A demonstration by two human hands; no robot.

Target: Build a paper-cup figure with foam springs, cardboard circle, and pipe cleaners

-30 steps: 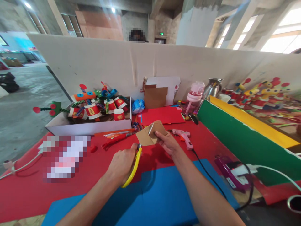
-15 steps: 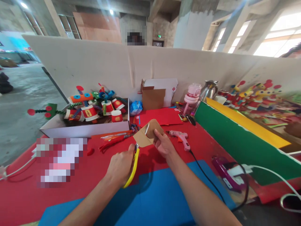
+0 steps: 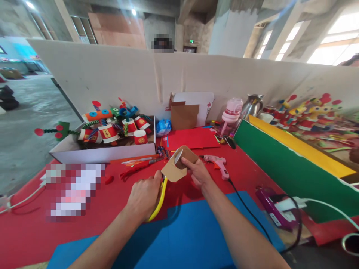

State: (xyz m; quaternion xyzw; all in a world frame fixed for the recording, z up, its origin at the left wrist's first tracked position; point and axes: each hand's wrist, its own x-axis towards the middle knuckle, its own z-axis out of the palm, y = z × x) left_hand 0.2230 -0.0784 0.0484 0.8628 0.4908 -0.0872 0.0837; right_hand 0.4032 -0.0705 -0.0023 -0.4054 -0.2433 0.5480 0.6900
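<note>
Cardboard [image 3: 174, 170] is pinched in the right hand [image 3: 198, 172], above the table; left hand [image 3: 143, 198] grips yellow scissors [image 3: 159, 200] cutting into it.

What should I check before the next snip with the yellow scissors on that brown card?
1. Grip on the scissors: ok, the left hand is closed round the yellow handle.
2. Hold on the brown card: ok, the right hand pinches it above the table.
3. Fingertips clear of the blade: cannot tell, the thumb sits near the shiny tip and the card hides the rest.
4. Pink glue gun out of the way: ok, it lies on the red table beyond the right hand, apart from it.
5. Black cord clear of the right arm: cannot tell, it runs close beside the forearm.
</note>
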